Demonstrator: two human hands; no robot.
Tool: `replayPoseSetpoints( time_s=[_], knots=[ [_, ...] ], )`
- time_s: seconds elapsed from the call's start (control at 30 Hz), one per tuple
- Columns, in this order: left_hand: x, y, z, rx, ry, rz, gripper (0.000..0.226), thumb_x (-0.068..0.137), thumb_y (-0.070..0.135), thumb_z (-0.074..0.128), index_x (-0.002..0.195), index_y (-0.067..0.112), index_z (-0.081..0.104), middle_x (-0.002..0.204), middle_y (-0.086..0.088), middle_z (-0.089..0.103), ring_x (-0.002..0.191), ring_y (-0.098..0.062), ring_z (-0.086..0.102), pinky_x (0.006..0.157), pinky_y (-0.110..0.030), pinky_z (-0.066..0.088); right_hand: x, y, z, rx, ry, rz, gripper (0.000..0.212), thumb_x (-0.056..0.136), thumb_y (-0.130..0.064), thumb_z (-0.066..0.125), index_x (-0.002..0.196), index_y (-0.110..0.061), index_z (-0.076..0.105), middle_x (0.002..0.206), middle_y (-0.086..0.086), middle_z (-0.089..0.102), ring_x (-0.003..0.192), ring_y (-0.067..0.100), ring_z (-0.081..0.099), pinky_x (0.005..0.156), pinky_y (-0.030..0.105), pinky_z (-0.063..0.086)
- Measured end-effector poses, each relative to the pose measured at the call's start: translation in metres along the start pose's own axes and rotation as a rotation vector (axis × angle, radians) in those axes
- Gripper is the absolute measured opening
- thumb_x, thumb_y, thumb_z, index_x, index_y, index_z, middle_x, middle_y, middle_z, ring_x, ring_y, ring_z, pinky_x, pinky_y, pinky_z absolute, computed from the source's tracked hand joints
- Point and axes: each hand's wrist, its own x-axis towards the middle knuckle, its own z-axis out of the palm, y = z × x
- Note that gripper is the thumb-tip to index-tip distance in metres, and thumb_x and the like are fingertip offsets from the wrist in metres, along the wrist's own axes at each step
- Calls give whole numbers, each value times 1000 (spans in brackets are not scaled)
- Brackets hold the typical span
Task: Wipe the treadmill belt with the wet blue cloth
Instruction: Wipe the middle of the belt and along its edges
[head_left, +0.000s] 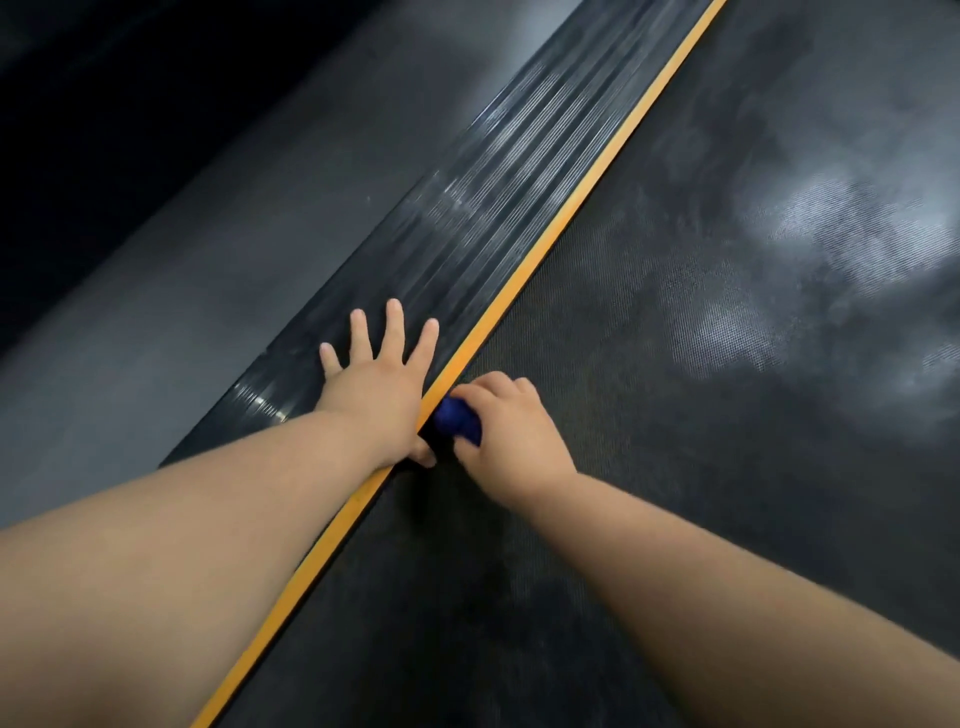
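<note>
The black textured treadmill belt (701, 338) fills the right half of the view, with pale wet sheen patches toward the far right. My right hand (511, 434) grips a bunched blue cloth (454, 420) and holds it down on the belt right at its left edge. Most of the cloth is hidden under my fingers. My left hand (376, 382) lies flat, fingers spread, on the ribbed black side rail (483, 223), its thumb down by the orange strip (524, 275) that separates rail from belt.
Left of the ribbed rail a smooth dark grey floor (208, 260) slopes away into shadow at the top left. The orange strip runs diagonally from the bottom left to the top right.
</note>
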Motion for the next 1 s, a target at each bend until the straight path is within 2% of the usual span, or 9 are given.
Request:
replayPoseSetpoints(
  time_s=[0.07, 0.17, 0.23, 0.37, 0.53, 0.63, 0.73, 0.9, 1.0],
  knots=[
    [-1, -1, 0, -5, 0, 8, 140, 62, 66, 75, 144, 26, -31, 150, -12, -37, 139, -44, -23, 111, -64, 7, 16, 10, -10, -40, 28, -4, 42, 85, -22, 60, 126, -20, 53, 125, 1, 49, 111, 23, 41, 97, 31, 35],
    [-1, -2, 2, 23, 15, 10, 138, 63, 67, 74, 144, 26, -31, 151, -13, -36, 140, -45, -22, 111, -64, 8, 51, 31, -32, 22, 214, 247, 37, 86, -19, 57, 123, -14, 54, 129, 9, 45, 116, 30, 40, 97, 36, 35],
    [0, -2, 2, 37, 22, 13, 139, 63, 67, 74, 143, 25, -31, 151, -13, -36, 140, -46, -21, 111, -64, 8, 62, 36, -30, -43, 213, 323, 38, 91, -24, 52, 126, -12, 52, 129, 10, 44, 116, 30, 39, 98, 35, 33],
    [0, -1, -2, 54, -38, 23, 145, 58, 68, 76, 142, 24, -33, 149, -15, -38, 138, -47, -23, 111, -65, 8, 35, 24, -9, -74, 186, 215, 39, 89, -30, 56, 124, -14, 53, 124, 4, 46, 113, 25, 39, 98, 31, 32],
    [-4, -7, -11, 77, -103, 63, 149, 56, 67, 78, 141, 25, -35, 147, -15, -42, 137, -48, -25, 112, -64, 9, 19, 15, -15, -89, 61, 64, 47, 86, -36, 62, 128, -18, 51, 123, 1, 48, 114, 21, 40, 97, 29, 35],
    [-3, -4, -8, 117, -77, 53, 150, 54, 68, 79, 141, 23, -36, 147, -17, -41, 137, -49, -23, 112, -64, 11, 43, 27, -25, -80, 190, 185, 36, 87, -26, 59, 121, -15, 55, 122, 6, 49, 113, 25, 42, 93, 30, 35],
    [-1, -1, -4, 141, -72, 38, 150, 54, 68, 78, 140, 22, -36, 147, -18, -39, 138, -50, -21, 112, -63, 12, 48, 30, -17, 19, 269, 297, 35, 86, -24, 59, 119, -16, 55, 122, 4, 52, 112, 24, 43, 92, 30, 35],
    [-5, -9, -4, 149, -105, 87, 151, 54, 66, 79, 140, 21, -37, 146, -17, -42, 137, -49, -23, 112, -61, 9, -9, -5, 20, 139, 137, 79, 37, 76, -19, 67, 112, -19, 58, 112, -3, 57, 107, 17, 43, 91, 31, 41],
    [-12, -9, -1, 183, -104, 123, 153, 53, 68, 78, 141, 19, -36, 145, -18, -43, 136, -49, -25, 113, -61, 8, -2, 1, 2, 59, 81, 17, 34, 79, -19, 65, 112, -18, 57, 112, -1, 56, 106, 19, 43, 91, 35, 42]
  ],
)
